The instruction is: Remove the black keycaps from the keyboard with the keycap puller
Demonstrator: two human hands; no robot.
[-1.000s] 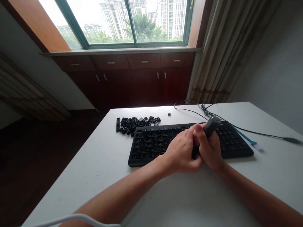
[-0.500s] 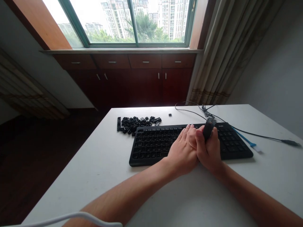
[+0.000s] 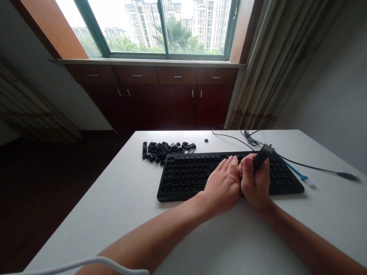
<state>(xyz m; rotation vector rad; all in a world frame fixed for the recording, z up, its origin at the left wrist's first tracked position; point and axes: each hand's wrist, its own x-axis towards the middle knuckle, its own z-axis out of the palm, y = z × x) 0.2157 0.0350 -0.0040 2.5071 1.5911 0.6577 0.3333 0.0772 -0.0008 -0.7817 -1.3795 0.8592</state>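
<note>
A black keyboard [image 3: 183, 177] lies on the table, its left and middle keys pulled off so the bare sockets show. My left hand [image 3: 223, 183] rests flat over its middle, fingers stretched out and close together. Right beside it, my right hand [image 3: 255, 187] is closed around a black handheld tool [image 3: 261, 157], whose greyish end sticks up out of the fist. The tool's lower end is hidden by my hands, so I cannot tell whether it touches the keyboard. Loose black keycaps [image 3: 160, 151] are heaped behind the keyboard's left corner.
A single keycap [image 3: 206, 140] sits apart near the table's back edge. A bundled black cable [image 3: 250, 137] runs to a dark plug [image 3: 346, 176] at right. A blue brush [image 3: 299, 175] with pale bristles lies by the keyboard's right end. A white cord [image 3: 100, 259] crosses the lower left.
My right hand has shifted slightly right, and the top of the tool has tilted to the right. My left hand stays on the keyboard.
</note>
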